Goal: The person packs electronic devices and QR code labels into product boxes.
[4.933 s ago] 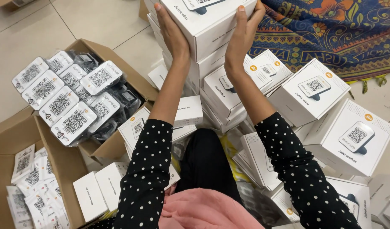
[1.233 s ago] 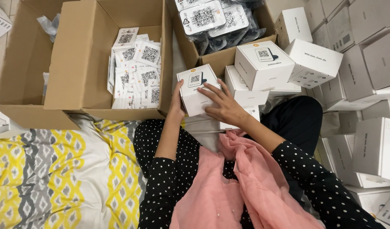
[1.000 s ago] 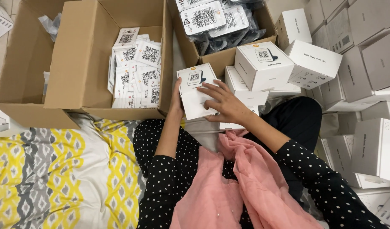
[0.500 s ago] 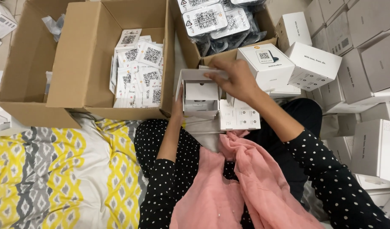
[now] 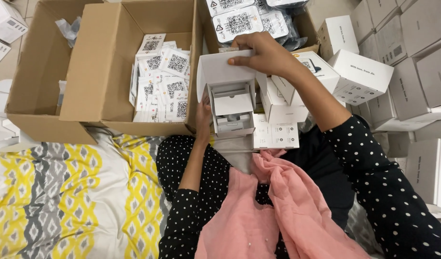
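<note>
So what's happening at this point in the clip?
A person sitting among stacks of white boxes has a small white box open in front of them. The right hand holds its lid lifted back, while the left hand steadies the box from its left side. Inside, a white insert is visible. To the left, an open cardboard carton holds loose printed cards; closed white boxes are piled to the right.

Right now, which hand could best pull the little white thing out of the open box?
Probably the right hand: it only holds the lid up, above the insert. The left hand grips the box's side.
</note>
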